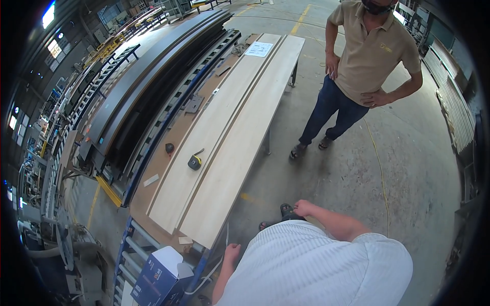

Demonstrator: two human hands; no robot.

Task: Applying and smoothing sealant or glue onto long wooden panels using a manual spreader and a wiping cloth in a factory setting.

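My left hand [233,250] hangs with curled fingers beside the near end of the work table; what it holds, if anything, is hidden. My right hand [304,208] is closed in front of my body, away from the table, and I cannot make out anything in it. Two long pale wood panels [224,204] lie side by side with a narrow gap between them. A yellow and black tape measure [194,162] rests on the left panel. Farther up is a printed sheet of paper [259,49]. A dark red-black tape measure [169,148] sits left of the panels.
An open blue cardboard box [159,278] stands on a roller conveyor [135,250] at the near left. Beyond the table lies a stack of long dark panels [153,66]. Another person [365,66] stands to the right, hands on hips. A yellow cable [380,168] crosses the floor.
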